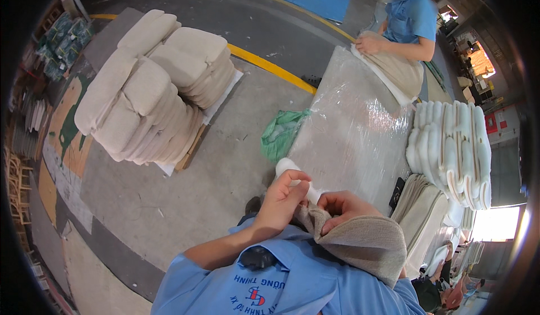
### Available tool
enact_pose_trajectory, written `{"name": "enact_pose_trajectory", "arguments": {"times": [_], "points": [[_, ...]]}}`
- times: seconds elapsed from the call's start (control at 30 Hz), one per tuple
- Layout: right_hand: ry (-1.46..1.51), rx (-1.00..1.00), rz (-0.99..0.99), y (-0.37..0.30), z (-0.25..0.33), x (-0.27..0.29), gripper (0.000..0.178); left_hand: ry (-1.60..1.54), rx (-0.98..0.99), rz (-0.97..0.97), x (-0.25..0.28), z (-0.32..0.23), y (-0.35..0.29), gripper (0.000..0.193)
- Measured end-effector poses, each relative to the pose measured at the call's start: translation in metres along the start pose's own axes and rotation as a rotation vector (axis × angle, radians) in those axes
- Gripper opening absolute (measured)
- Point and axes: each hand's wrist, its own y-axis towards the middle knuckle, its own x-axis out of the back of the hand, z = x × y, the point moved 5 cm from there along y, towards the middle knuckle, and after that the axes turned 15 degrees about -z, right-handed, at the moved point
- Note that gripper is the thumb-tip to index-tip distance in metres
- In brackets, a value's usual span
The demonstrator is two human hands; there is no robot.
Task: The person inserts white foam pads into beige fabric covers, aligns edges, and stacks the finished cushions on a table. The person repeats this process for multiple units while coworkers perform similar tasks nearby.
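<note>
Right, head view only. Left hand point(279, 200) is closed around a white foam pad point(293, 175), fingers wrapped over its near end, the far end sticking out above the knuckles toward the table. Right hand point(343, 205) is pinched shut on the open edge of a beige fabric cover point(365, 239), which drapes down over the forearm and the blue shirt. Pad tip and cover mouth meet between the two hands, just off the near edge of the plastic-wrapped table point(351, 129).

My read: foam is being fed into the cover. To do it well, hold the mouth wide with the right-hand fingers, compress the foam corner first, keep seams lined up with the pad edge, avoid bunching.

Around it: folded beige covers point(419, 211) and a stack of white foam pads point(450, 152) on the right, green plastic bag point(281, 132) by the table's left edge, finished beige cushions point(154, 87) piled on a pallet on the floor. A co-worker at the far end handles another cushion point(394, 68).
</note>
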Motion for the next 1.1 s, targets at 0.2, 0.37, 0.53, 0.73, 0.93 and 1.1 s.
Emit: {"name": "enact_pose_trajectory", "arguments": {"times": [0.2,0.37,0.53,0.73,0.93,1.1], "points": [[0.12,0.054,0.012,0.006,0.008,0.009,0.044,-0.099,0.383,0.339,0.019,0.048,-0.018,0.041],[0.27,-0.142,-0.092,0.015,0.015,-0.001,0.034,-0.183,0.254,0.322,0.022,0.049,-0.019,0.036],[0.204,-0.122,0.101,0.051,0.004,0.016,0.034,-0.389,0.34,0.227,0.022,0.049,-0.016,0.031],[0.242,0.015,0.074,0.057,0.014,-0.004,0.031,-0.481,0.294,0.066,0.027,0.035,-0.001,0.026],[0.078,0.037,-0.58,0.072,0.031,-0.011,0.033,-0.314,0.057,-0.165,0.036,0.043,0.023,0.024],[-0.02,0.212,-0.167,0.132,0.008,0.037,0.028,-0.083,-0.117,-0.445,0.054,0.052,0.054,0.025]]}}
